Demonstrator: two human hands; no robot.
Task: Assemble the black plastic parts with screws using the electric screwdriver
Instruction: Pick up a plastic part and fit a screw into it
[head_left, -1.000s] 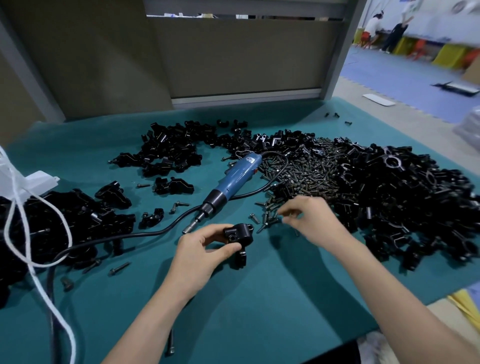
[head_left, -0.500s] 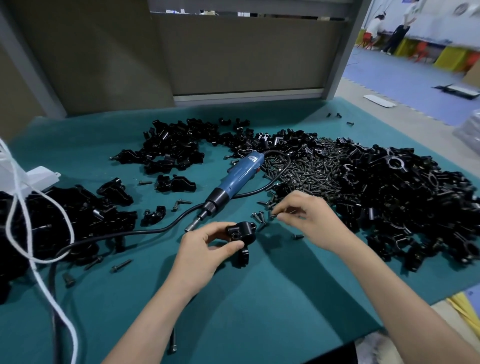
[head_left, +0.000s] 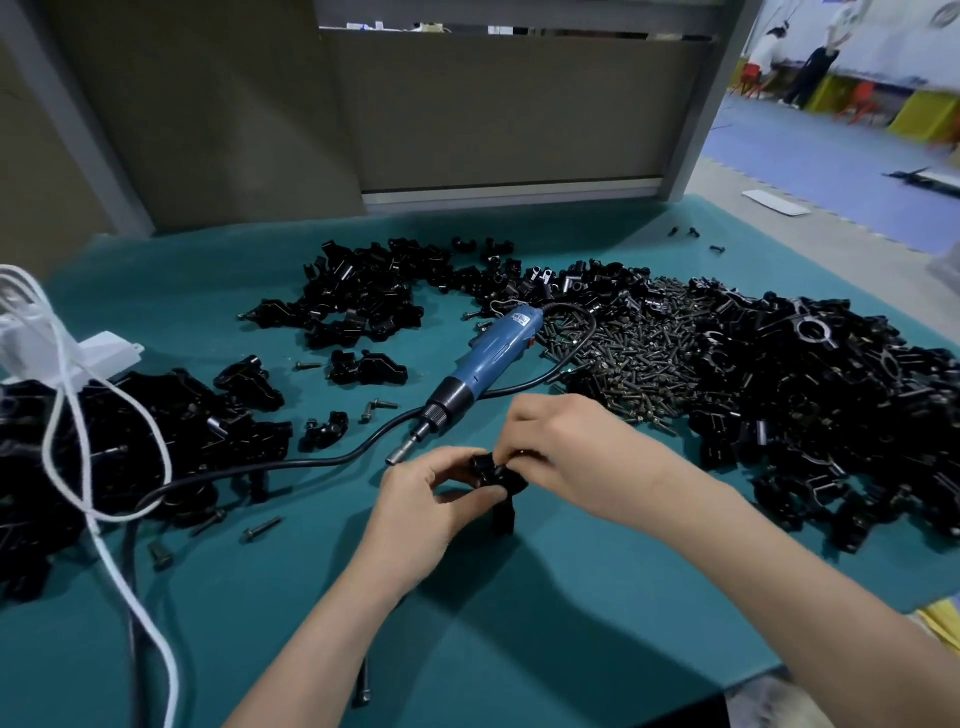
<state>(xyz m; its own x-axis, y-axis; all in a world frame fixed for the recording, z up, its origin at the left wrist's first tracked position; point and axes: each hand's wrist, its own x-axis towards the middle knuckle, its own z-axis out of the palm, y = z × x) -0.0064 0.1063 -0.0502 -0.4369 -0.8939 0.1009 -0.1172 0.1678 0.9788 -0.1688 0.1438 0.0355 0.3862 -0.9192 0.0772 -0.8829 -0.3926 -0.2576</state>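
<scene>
My left hand (head_left: 421, 512) grips a black plastic part (head_left: 497, 480) just above the teal table, near the front middle. My right hand (head_left: 576, 452) is against the part's right side, fingertips curled onto it; whatever they pinch is hidden, likely a screw. The blue electric screwdriver (head_left: 480, 366) lies on the table just behind my hands, tip pointing toward them, with its black cable (head_left: 291, 462) trailing left. A heap of dark screws (head_left: 639, 358) lies to the right of the screwdriver.
Large piles of black plastic parts lie at the right (head_left: 831, 400), back middle (head_left: 363, 301) and left (head_left: 119, 441). Loose screws (head_left: 260, 529) are scattered at the left front. A white cord (head_left: 78, 441) loops over the left pile. The teal table (head_left: 519, 623) ends close in front.
My right hand left the screw heap and came back and left to the part held in my left hand. The left hand has kept its grip.
</scene>
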